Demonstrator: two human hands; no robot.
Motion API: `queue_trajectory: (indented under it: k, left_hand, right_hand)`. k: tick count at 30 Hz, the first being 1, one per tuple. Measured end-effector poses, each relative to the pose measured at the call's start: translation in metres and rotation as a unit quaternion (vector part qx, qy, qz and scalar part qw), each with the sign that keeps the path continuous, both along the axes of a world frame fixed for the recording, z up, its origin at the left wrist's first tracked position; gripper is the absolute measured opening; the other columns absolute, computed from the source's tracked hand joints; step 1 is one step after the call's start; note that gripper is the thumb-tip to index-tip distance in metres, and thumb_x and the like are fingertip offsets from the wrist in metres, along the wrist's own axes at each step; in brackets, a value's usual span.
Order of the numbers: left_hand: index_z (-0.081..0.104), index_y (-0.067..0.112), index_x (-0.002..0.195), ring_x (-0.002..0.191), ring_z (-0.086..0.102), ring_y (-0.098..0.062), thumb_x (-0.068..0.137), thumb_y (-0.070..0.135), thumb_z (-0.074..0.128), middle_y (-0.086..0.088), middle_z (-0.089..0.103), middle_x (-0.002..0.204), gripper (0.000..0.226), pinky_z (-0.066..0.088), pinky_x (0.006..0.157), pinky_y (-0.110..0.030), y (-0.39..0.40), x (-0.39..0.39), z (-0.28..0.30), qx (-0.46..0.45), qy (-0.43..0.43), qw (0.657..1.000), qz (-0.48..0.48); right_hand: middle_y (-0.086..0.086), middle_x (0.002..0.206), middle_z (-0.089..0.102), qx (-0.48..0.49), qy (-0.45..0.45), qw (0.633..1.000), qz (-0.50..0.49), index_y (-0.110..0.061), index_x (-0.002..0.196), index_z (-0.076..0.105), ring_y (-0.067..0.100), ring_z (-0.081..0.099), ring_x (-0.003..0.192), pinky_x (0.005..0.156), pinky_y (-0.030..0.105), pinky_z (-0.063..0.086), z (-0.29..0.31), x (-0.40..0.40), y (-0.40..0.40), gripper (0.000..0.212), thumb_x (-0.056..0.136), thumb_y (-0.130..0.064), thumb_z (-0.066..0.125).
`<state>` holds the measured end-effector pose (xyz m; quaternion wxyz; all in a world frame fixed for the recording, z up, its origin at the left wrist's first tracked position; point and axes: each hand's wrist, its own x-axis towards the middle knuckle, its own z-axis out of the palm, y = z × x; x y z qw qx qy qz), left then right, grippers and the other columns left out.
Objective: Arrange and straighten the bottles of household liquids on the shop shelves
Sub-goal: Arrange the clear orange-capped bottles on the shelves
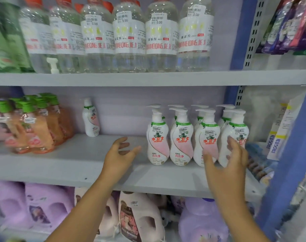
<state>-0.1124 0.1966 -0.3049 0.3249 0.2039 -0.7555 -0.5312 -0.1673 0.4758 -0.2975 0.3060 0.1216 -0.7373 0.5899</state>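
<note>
Several white pump bottles (158, 137) with pink labels stand in two rows at the right of the middle shelf (70, 163). One more white bottle (90, 117) without a pump stands alone at the back. My left hand (119, 154) hovers over the bare shelf just left of the pump bottles, fingers spread and holding nothing. My right hand (227, 159) is in front of the two rightmost front bottles with relaxed fingers; contact with them is unclear.
Orange bottles with green caps (33, 124) crowd the shelf's left end. Clear bottles with red caps (129, 35) line the upper shelf. Purple and pink jugs (136, 217) fill the shelf below. A blue upright (288, 154) and packets bound the right side.
</note>
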Motion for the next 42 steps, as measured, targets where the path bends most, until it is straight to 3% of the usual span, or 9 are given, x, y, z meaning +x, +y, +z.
queue_trajectory:
  k: [2, 6, 10, 14, 17, 22, 26, 33, 42]
  left_hand:
    - [0.056, 0.027, 0.135, 0.094, 0.06, 0.006, 0.085, 0.041, 0.081, 0.008, 0.062, 0.122, 0.058, 0.048, 0.069, -0.02, -0.025, 0.011, 0.001, 0.013, -0.002, 0.999, 0.03]
    - [0.054, 0.025, 0.12, 0.091, 0.061, -0.011, 0.087, 0.037, 0.081, 0.004, 0.061, 0.119, 0.045, 0.045, 0.07, -0.025, -0.094, 0.023, 0.003, 0.054, -0.025, 0.992, 0.107]
    - [0.057, 0.01, 0.112, 0.106, 0.066, -0.032, 0.084, 0.032, 0.084, -0.009, 0.065, 0.108, 0.045, 0.043, 0.076, -0.029, -0.183, 0.01, 0.017, 0.009, -0.054, 0.98, 0.193]
    - [0.057, 0.024, 0.095, 0.106, 0.061, -0.021, 0.083, 0.034, 0.085, -0.004, 0.063, 0.108, 0.032, 0.051, 0.07, -0.014, -0.258, -0.019, 0.017, 0.006, -0.06, 0.988, 0.144]
    - [0.06, 0.012, 0.133, 0.118, 0.064, -0.03, 0.083, 0.036, 0.085, -0.012, 0.064, 0.127, 0.06, 0.049, 0.092, -0.034, -0.288, -0.042, 0.009, -0.019, -0.1, 0.986, 0.131]
    - [0.067, 0.005, 0.123, 0.106, 0.071, -0.035, 0.086, 0.025, 0.083, -0.02, 0.074, 0.115, 0.046, 0.055, 0.097, -0.049, -0.298, -0.067, 0.003, -0.041, -0.073, 0.995, 0.061]
    - [0.071, 0.018, 0.115, 0.096, 0.074, -0.017, 0.084, 0.024, 0.084, 0.0, 0.078, 0.102, 0.034, 0.055, 0.077, -0.025, -0.273, -0.066, 0.007, -0.045, -0.087, 0.992, -0.083]
    - [0.07, 0.034, 0.118, 0.108, 0.073, -0.007, 0.082, 0.029, 0.086, 0.012, 0.077, 0.115, 0.04, 0.057, 0.082, -0.016, -0.177, -0.041, 0.013, -0.061, -0.103, 0.926, -0.359]
    - [0.059, 0.046, 0.129, 0.118, 0.068, -0.007, 0.077, 0.043, 0.084, 0.014, 0.072, 0.128, 0.058, 0.056, 0.094, -0.027, -0.125, -0.023, 0.004, -0.015, -0.082, 0.93, -0.359]
  right_hand:
    - [-0.026, 0.135, 0.053, -0.038, -0.016, 0.99, 0.132, -0.039, 0.138, 0.049, -0.009, 0.053, 0.121, 0.095, 0.015, 0.04, 0.003, 0.019, -0.034, 0.058, 0.086, -0.033, 0.075]
    - [-0.024, 0.124, 0.062, 0.0, -0.088, 0.953, 0.289, -0.043, 0.124, 0.058, -0.005, 0.06, 0.114, 0.101, 0.027, 0.049, -0.002, 0.038, -0.108, 0.043, 0.089, -0.026, 0.075]
    - [-0.019, 0.119, 0.051, 0.06, -0.042, 0.987, 0.146, -0.041, 0.125, 0.052, 0.008, 0.057, 0.11, 0.089, 0.03, 0.049, -0.008, 0.043, -0.16, 0.047, 0.084, -0.038, 0.076]
    - [0.0, 0.128, 0.042, 0.121, 0.024, 0.991, -0.059, -0.02, 0.142, 0.045, 0.025, 0.051, 0.116, 0.088, 0.041, 0.053, -0.006, 0.036, -0.192, 0.085, 0.071, -0.039, 0.088]
    - [0.012, 0.134, 0.048, 0.126, -0.022, 0.984, -0.126, -0.015, 0.149, 0.039, 0.034, 0.049, 0.124, 0.096, 0.048, 0.051, -0.002, 0.024, -0.204, 0.101, 0.066, -0.039, 0.092]
    - [0.012, 0.136, 0.053, 0.122, -0.036, 0.977, -0.169, -0.014, 0.152, 0.04, 0.034, 0.05, 0.126, 0.098, 0.049, 0.05, -0.001, 0.012, -0.21, 0.095, 0.074, -0.038, 0.088]
    - [0.011, 0.139, 0.052, 0.126, -0.036, 0.974, -0.185, -0.014, 0.152, 0.039, 0.033, 0.05, 0.128, 0.1, 0.049, 0.05, -0.004, 0.013, -0.211, 0.094, 0.074, -0.038, 0.088]
    - [0.01, 0.129, 0.057, 0.156, -0.037, 0.966, -0.203, -0.016, 0.149, 0.042, 0.033, 0.055, 0.118, 0.091, 0.046, 0.051, -0.006, 0.01, -0.211, 0.094, 0.072, -0.046, 0.088]
    - [0.0, 0.139, 0.053, 0.183, -0.06, 0.974, -0.115, -0.022, 0.152, 0.039, 0.023, 0.051, 0.127, 0.097, 0.043, 0.05, 0.0, 0.012, -0.19, 0.088, 0.08, -0.058, 0.075]
